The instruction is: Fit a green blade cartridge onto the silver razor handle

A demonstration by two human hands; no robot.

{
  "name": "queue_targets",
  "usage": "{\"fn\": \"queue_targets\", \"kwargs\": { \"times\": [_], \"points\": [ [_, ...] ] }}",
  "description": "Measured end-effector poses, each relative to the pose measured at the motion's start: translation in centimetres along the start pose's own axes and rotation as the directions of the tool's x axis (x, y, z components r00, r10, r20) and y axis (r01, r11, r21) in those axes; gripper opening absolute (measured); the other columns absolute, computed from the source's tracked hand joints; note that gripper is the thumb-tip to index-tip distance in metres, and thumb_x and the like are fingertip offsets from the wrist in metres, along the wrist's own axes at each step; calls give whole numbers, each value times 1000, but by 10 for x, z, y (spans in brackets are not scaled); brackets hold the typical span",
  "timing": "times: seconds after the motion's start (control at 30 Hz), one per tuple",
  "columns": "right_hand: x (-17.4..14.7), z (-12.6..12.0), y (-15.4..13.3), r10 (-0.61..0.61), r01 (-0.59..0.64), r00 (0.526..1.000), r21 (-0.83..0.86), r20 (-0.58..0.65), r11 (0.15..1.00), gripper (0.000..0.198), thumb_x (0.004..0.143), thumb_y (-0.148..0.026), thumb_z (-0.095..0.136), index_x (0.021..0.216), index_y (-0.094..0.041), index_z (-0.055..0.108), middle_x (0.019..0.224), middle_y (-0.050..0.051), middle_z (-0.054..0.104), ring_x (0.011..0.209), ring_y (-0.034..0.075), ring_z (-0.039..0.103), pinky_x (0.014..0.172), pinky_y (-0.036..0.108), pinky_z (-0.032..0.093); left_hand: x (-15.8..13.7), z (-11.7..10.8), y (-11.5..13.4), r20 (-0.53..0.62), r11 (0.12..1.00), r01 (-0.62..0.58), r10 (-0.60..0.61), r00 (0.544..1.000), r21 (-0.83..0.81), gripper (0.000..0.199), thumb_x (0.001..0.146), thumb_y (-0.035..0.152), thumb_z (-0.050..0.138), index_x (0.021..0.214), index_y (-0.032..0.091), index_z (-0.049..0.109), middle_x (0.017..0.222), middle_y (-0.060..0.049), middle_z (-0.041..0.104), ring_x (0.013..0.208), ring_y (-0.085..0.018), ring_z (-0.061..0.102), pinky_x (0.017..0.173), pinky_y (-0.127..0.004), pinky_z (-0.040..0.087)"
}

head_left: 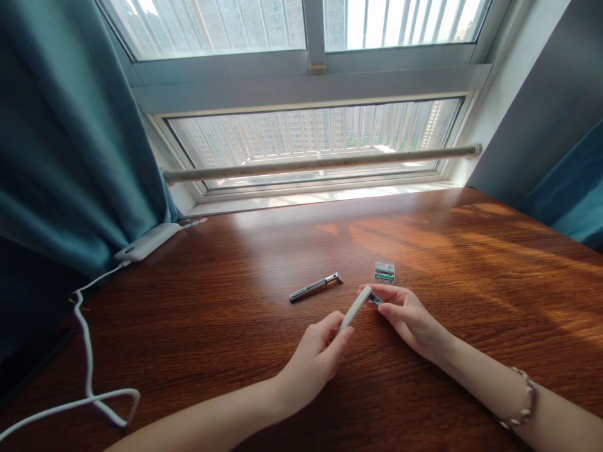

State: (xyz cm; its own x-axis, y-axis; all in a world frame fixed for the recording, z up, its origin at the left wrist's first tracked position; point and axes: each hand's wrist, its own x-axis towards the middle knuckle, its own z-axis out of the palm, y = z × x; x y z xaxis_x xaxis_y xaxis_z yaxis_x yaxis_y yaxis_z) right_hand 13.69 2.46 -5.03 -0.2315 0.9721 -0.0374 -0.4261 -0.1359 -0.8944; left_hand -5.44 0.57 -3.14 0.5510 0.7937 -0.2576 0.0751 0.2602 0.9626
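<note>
My left hand is closed around the lower part of a pale grey razor handle, which slants up to the right. At its upper end, my right hand pinches a small dark-and-silver razor head between thumb and fingers. The handle's tip meets the head; whether they are locked together I cannot tell. Just beyond the hands lies a second razor, silver and black, its head pointing right. Behind my right fingers rests a small clear case with green-striped blade cartridges.
All this is on a glossy brown wooden table. At its left edge, by the blue curtain, a white power bank trails a white cable. A window with a horizontal rail borders the far side.
</note>
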Motion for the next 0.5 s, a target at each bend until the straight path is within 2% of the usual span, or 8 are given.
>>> {"fn": "queue_targets", "kwargs": {
  "times": [0.1, 0.2, 0.33, 0.5],
  "points": [
    [0, 0, 1, 1, -1, 1000, 0, 3, 1000, 35, 62, -27, 74, 96, -22, 67, 99, 5, 67, 92, 17, 57, 90, 29, 36, -1, 0, 1, 13, 1000, -8, 8, 1000, -4, 25, 84, 41, 43, 74, 19, 36, 49, 10, 25, 37, -3, 20, 34, -16, 17],
    [0, 0, 1, 4, -4, 1000, -35, -11, 999, 36, 61, -29, 74, 95, -21, 67, 99, 6, 67, 94, 19, 56, 89, 30, 37, -3, 1, 2, 42, 997, -6, 3, 999, 71, 26, 83, 41, 44, 73, 18, 39, 50, 9, 26, 38, -2, 22, 36, -17, 17],
    [1, 0, 1, 11, -12, 999, -39, -39, 999, 37, 58, -30, 75, 93, -21, 67, 98, 6, 67, 92, 20, 57, 87, 32, 38, -4, 2, 3, -14, 993, -23, 25, 1000, 119, 25, 84, 40, 42, 72, 18, 39, 50, 9, 27, 38, -3, 23, 38, -18, 17],
    [1, 1, 0, 12, -14, 999, -48, -41, 999, 36, 59, -29, 75, 93, -21, 68, 96, 6, 67, 91, 20, 57, 86, 32, 39, -4, 1, 3, 0, 986, -29, 29, 1000, 162, 26, 84, 39, 43, 70, 18, 38, 50, 9, 27, 39, -3, 24, 39, -19, 17]
  ]
}}
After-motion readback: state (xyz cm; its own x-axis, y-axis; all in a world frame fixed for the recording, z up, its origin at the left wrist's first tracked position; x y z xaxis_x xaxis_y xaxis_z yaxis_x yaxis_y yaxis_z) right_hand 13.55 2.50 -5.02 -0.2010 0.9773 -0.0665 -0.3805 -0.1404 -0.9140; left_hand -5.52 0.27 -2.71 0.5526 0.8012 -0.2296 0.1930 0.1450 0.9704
